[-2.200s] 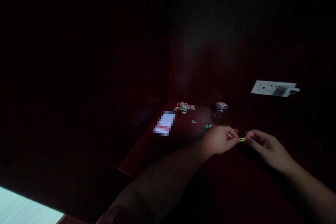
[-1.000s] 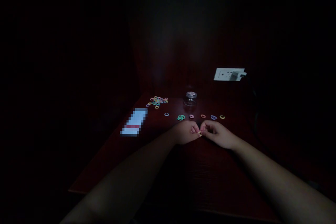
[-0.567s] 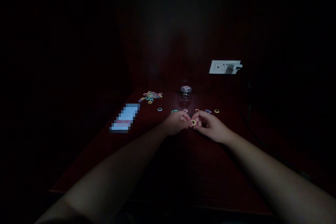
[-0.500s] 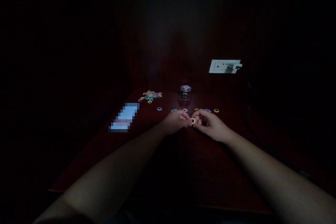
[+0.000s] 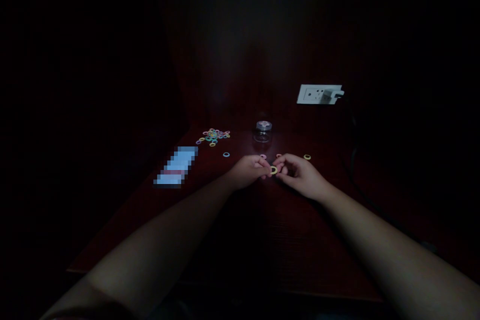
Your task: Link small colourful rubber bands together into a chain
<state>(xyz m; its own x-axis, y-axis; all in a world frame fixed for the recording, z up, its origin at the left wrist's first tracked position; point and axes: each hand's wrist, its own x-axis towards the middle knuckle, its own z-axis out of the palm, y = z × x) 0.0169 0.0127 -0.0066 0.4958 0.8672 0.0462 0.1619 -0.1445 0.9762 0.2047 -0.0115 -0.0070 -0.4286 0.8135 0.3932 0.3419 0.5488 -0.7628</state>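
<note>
Near the middle of the table, a small yellow ring that looks like a hair tie [image 5: 273, 170] is between my two hands. My left hand [image 5: 248, 172] pinches its left side between thumb and fingers. On the other side, the curled fingers of my right hand [image 5: 303, 176] hold its right edge, with the thumb a little lower. Just beyond my fingers lie a pink hair tie [image 5: 263, 156], a reddish one [image 5: 278, 155] and another yellow one [image 5: 307, 157]. A blue hair tie [image 5: 226, 154] rests to the left of my left hand.
A loose pile of coloured hair ties [image 5: 212, 136] lies at the back left. In front of it is a blurred-out bright phone-like rectangle [image 5: 176, 166]. A clear lidded jar [image 5: 263, 135] stands behind my hands. A wall socket [image 5: 318, 94] holds a plug with a dark cable.
The yellow hair tie now shows more of its ring between my fingertips. My hands have shifted slightly, covering the green and purple hair ties behind them. The view has moved a little.
</note>
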